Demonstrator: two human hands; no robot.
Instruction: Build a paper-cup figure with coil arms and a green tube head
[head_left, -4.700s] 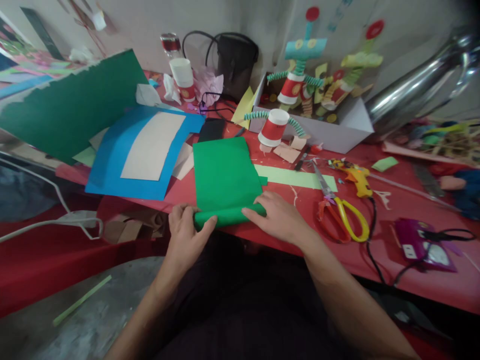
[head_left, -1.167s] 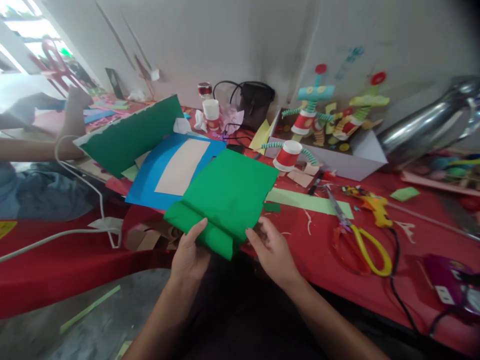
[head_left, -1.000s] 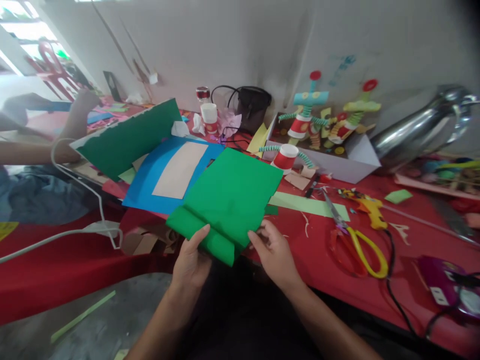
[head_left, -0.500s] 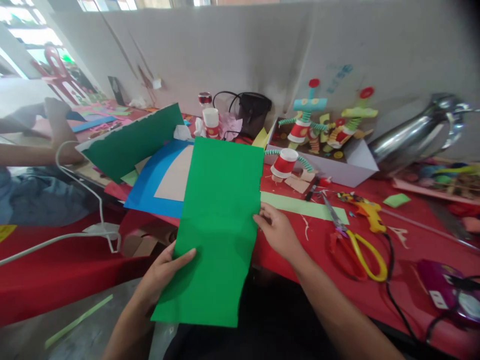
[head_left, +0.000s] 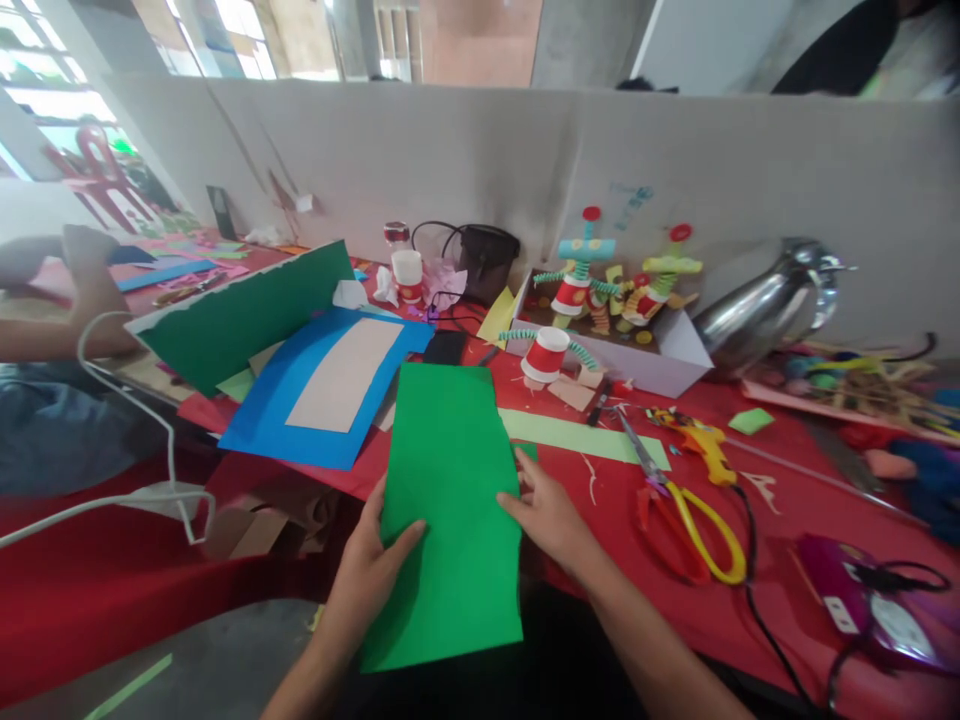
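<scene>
A sheet of green card [head_left: 450, 470] with a rough right edge is held up at the table's front edge. My left hand [head_left: 379, 555] grips its left side, thumb on the front face and fingers behind. My right hand [head_left: 544, 510] pinches the right edge between thumb and fingers. To the left lies a blue sheet [head_left: 262, 425] with a beige rectangle [head_left: 349, 375] on top. Past the right hand, a pale green strip [head_left: 577, 436] rests on the red table, with scissors [head_left: 660, 490] with red and yellow handles across its end.
A yellow glue gun [head_left: 709, 450] and purple device [head_left: 862, 600] lie right. Behind stand a paper-cup figure [head_left: 546, 355], a white box [head_left: 637, 365] of cup figures and a steel jug [head_left: 765, 305]. A green board [head_left: 247, 320] leans left, near another person's arm [head_left: 82, 290] and a white cable [head_left: 171, 440].
The green card has come lower and tilts away more, its top edge nearer me. Both hands keep their hold. The view has tipped up and shifted right.
</scene>
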